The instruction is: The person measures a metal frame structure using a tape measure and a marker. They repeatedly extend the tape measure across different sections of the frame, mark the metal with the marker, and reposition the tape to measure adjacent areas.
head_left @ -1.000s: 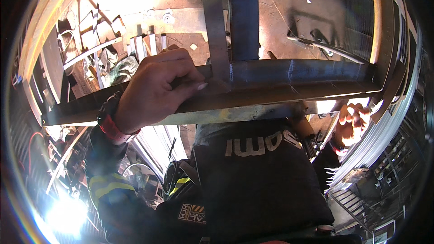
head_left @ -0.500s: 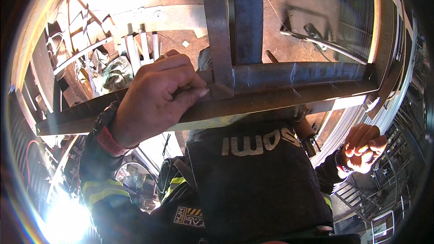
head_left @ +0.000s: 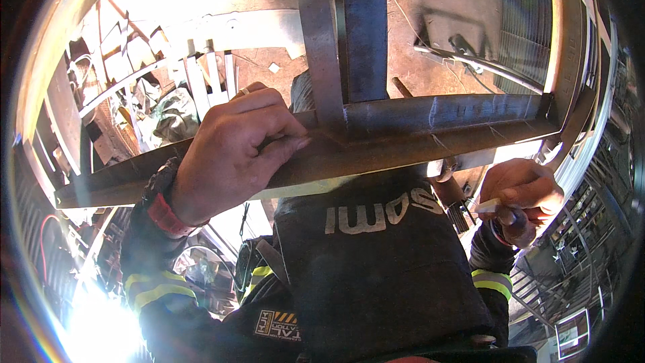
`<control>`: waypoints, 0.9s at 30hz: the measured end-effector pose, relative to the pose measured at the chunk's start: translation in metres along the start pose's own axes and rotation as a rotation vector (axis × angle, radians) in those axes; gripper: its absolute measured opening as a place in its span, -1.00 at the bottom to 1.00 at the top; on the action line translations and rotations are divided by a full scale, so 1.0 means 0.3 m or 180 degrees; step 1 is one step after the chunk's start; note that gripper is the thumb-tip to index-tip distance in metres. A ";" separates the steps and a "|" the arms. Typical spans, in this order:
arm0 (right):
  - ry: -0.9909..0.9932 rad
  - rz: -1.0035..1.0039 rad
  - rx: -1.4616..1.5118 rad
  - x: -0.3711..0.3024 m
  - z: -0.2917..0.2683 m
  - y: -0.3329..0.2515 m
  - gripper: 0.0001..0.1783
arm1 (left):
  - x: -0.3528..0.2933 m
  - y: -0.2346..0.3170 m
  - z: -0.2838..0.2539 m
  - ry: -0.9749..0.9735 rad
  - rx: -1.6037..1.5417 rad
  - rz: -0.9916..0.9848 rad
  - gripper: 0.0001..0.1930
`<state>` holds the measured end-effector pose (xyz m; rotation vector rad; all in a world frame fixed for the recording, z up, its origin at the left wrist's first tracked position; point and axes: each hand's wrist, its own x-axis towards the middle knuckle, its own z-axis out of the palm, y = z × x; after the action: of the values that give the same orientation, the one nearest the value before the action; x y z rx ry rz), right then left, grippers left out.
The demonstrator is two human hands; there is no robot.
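Observation:
A long rusty steel angle beam (head_left: 403, 154) spans the view in front of my chest, with pale strokes marked along its upright face. A flat steel bar (head_left: 318, 40) and a wider bluish steel bar (head_left: 363, 33) meet it at the middle. My left hand (head_left: 232, 151) is closed against the beam just left of that joint, thumb and forefinger pressed together; what they pinch, if anything, is hidden. To the right, below the beam's right end, my right hand (head_left: 521, 191) is closed round a short pale stick (head_left: 488, 206), possibly chalk.
A curved steel upright (head_left: 568, 47) stands by the beam's right end. Metal offcuts and a crumpled bag (head_left: 176, 115) lie on the ground at the left. A thin metal frame (head_left: 477, 66) lies beyond the beam. Strong glare covers the lower left.
My right hand has moved left and up toward the beam, and the pale stick now shows in its fingers. My left hand has stayed nearly in place. The joint beside it has darkened.

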<state>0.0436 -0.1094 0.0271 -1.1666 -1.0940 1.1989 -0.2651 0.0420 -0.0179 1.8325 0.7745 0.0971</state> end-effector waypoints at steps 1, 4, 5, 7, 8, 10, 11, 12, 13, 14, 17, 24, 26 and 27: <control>0.0015 0.0037 -0.0027 -0.002 0.000 0.001 -0.77 | -0.002 0.000 0.002 0.0030 -0.0017 0.0021 -0.91; 0.0162 0.0041 -0.0046 0.003 0.018 -0.001 -0.79 | 0.001 0.002 0.004 0.0062 -0.0062 0.0065 -0.92; -0.0039 -0.0027 -0.0088 0.007 0.008 0.001 -0.79 | 0.002 0.006 0.002 0.0051 -0.0062 0.0052 -0.92; -0.0458 -0.0163 -0.0153 0.022 -0.021 0.011 -0.79 | 0.002 0.008 0.000 0.0068 -0.0056 0.0055 -0.93; -0.0456 -0.0159 -0.0212 0.024 -0.021 0.012 -0.79 | 0.003 0.007 0.001 0.0088 -0.0055 0.0082 -0.93; -0.0459 -0.0171 -0.0312 0.021 -0.025 0.020 -0.80 | 0.002 0.009 0.007 0.0110 -0.0043 0.0085 -0.93; -0.0485 -0.0154 -0.0285 0.021 -0.028 0.026 -0.80 | 0.001 0.010 0.009 0.0106 -0.0043 0.0066 -0.93; -0.0510 -0.0127 -0.0269 0.023 -0.030 0.027 -0.80 | 0.001 0.010 0.008 0.0099 -0.0057 0.0052 -0.93; -0.0536 -0.0100 -0.0252 0.025 -0.032 0.026 -0.80 | 0.001 0.011 0.007 0.0087 -0.0065 0.0041 -0.93; -0.0355 0.0000 -0.0161 0.024 -0.020 0.020 -0.80 | 0.001 0.011 0.005 0.0075 -0.0072 0.0029 -0.93; 0.0009 0.0225 0.0047 0.015 0.010 0.004 -0.80 | 0.002 0.005 0.002 0.0044 -0.0059 0.0065 -0.92; -0.0431 0.0132 -0.0542 0.048 -0.005 0.003 -0.78 | 0.002 0.001 -0.001 0.0024 -0.0064 0.0119 -0.92; -0.0633 0.0151 -0.0672 0.075 -0.005 0.011 -0.77 | 0.001 0.002 -0.001 0.0027 -0.0033 0.0123 -0.92; -0.0623 0.0235 -0.0659 0.095 0.019 0.014 -0.76 | 0.003 -0.001 -0.004 0.0014 -0.0039 0.0131 -0.92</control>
<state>0.0395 -0.0805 0.0236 -1.2756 -1.3583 1.3011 -0.2651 0.0434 -0.0179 1.8375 0.7378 0.1323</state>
